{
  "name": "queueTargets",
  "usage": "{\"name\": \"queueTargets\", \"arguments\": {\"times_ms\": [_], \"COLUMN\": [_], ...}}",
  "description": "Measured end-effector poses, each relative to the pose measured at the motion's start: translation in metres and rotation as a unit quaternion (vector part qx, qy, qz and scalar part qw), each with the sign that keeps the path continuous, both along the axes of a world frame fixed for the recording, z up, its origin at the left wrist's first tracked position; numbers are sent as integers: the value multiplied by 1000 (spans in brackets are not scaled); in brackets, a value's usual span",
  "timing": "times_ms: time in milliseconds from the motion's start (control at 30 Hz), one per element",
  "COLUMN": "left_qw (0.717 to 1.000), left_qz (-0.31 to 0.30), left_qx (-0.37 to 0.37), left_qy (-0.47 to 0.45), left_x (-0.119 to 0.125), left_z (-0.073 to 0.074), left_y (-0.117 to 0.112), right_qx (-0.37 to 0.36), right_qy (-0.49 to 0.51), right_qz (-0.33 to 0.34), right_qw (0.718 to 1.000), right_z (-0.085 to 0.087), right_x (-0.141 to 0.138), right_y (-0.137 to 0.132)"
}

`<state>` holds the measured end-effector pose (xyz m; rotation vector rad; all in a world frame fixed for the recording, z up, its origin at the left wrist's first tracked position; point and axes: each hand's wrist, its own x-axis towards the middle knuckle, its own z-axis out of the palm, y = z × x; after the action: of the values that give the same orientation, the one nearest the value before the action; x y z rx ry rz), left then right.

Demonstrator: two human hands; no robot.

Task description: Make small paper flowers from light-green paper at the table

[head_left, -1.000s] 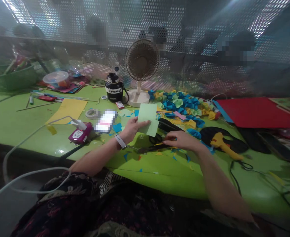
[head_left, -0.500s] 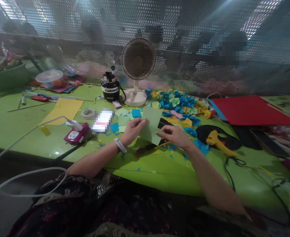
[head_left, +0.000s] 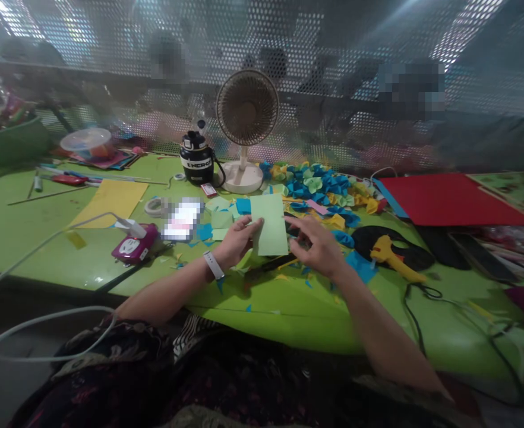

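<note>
The left hand (head_left: 235, 244) holds a light green paper (head_left: 271, 229) by its left edge, its grip narrow, the thumb lying over the front face. The paper stands nearly upright above the tabletop (head_left: 324, 315), around the middle of its width and back from the near edge. The right hand (head_left: 318, 244) is at the paper's right edge with its grip parted, thumb and forefinger well separated; whether the forefinger tip touches the paper I cannot tell.

Half a second ago the right fingers were at the paper's lower right corner and the sheet leaned askew; now its sides run straighter and those fingers are spread. A second ago the right hand was lower, beside the dark tool (head_left: 273, 263) that now lies partly hidden beneath the paper.

Between the hands and the far edge of the tabletop spreads a heap of folded blue, green and yellow pieces (head_left: 315, 183). Light green squares (head_left: 221, 220) lie just beyond the left hand, near the phone (head_left: 182, 220). The fan (head_left: 247, 110) and the black bottle (head_left: 196, 166) stand side by side toward the far edge. A yellow glue gun (head_left: 395, 258) rests to the right, and a red sheet (head_left: 458, 199) lies toward the far right corner.
</note>
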<state>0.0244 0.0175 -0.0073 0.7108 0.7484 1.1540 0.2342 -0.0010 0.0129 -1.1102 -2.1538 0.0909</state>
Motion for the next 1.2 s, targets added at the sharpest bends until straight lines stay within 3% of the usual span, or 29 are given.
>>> {"name": "queueTargets", "arguments": {"times_ms": [167, 367, 500, 567, 667, 867, 1033, 1200], "left_qw": [998, 998, 999, 999, 996, 992, 984, 991], "left_qz": [47, -47, -18, -24, -42, -68, -62, -45], "left_qx": [-10, -19, -11, 23, 64, 97, 163, 127], "left_qy": [-32, -29, -24, -23, -35, -47, 25, 16], "left_x": [-4, -1, -2, -2, -1, 1, 3, 4], "left_z": [3, 5, 3, 1, -3, -5, -10, -9], "left_y": [5, 0, 0, 1, 0, -7, -8, -6], "right_qx": [60, 72, 53, 37, -6, -168, -166, -169], "right_qy": [42, 19, 36, 70, 144, 235, 233, 233], "right_qz": [0, 111, 157, 145, 75, -23, -41, -34], "right_qw": [997, 991, 985, 986, 987, 957, 957, 957], "right_z": [-7, -7, -6, -6, -6, -7, -10, -8], "right_x": [0, -5, -9, -12, -17, -24, -24, -26], "right_y": [3, 2, 0, -1, -2, -7, -8, -11]}}
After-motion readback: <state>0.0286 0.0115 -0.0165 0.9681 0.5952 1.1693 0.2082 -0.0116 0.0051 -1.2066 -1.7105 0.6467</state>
